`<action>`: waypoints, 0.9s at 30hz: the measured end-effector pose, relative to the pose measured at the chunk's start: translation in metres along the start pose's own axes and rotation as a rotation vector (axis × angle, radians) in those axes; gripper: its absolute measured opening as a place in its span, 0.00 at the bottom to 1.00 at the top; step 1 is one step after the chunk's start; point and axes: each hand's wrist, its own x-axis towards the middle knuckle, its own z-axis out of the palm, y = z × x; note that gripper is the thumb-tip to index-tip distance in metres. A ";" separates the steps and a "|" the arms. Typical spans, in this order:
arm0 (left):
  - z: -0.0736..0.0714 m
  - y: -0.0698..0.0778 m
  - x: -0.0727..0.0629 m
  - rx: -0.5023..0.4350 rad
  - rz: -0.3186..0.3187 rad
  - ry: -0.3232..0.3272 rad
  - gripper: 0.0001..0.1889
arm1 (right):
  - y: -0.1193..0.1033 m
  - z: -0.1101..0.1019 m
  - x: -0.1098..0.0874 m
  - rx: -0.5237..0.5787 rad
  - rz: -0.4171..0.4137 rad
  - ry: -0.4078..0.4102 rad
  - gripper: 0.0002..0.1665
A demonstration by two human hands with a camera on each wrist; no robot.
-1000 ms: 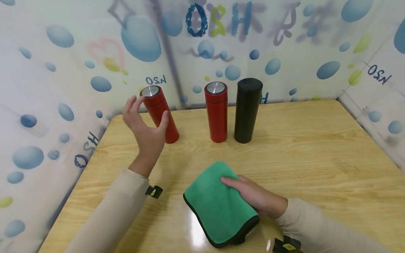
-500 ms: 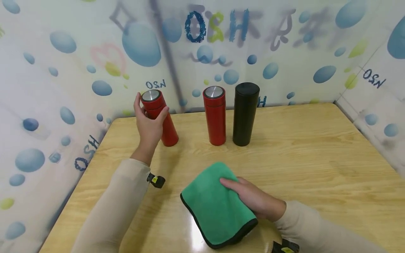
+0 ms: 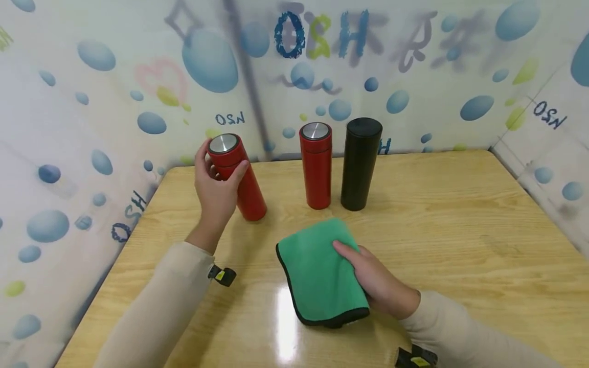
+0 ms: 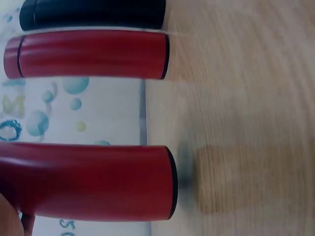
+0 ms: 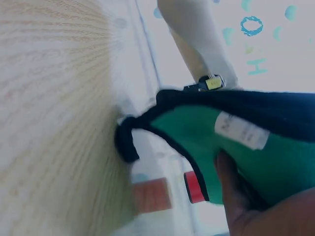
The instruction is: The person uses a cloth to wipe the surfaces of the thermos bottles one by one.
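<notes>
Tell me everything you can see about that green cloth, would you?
The cloth is green and looks soft, with a black border and a pale label whose print is too blurred to read. It appears folded over and hangs slightly curved. The right hand grips one side, thumb on top, above the table; whether it touches the wood is unclear.

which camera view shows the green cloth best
Head view: the green cloth fits wholly within frame. The right wrist view crops it but shows its white label; the left wrist view shows none of it.
</notes>
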 end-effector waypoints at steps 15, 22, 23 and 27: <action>0.017 0.031 -0.070 -0.036 0.287 -0.204 0.40 | -0.008 0.008 0.001 0.040 -0.166 0.303 0.30; 0.035 0.036 -0.097 -0.118 0.298 -0.301 0.43 | -0.006 0.014 -0.011 -0.201 -0.306 0.352 0.29; 0.037 0.036 -0.100 -0.127 0.297 -0.313 0.43 | -0.005 0.015 -0.013 -0.233 -0.323 0.355 0.28; 0.048 0.040 -0.110 -0.152 0.300 -0.356 0.45 | -0.003 0.017 -0.017 -0.261 -0.394 0.362 0.29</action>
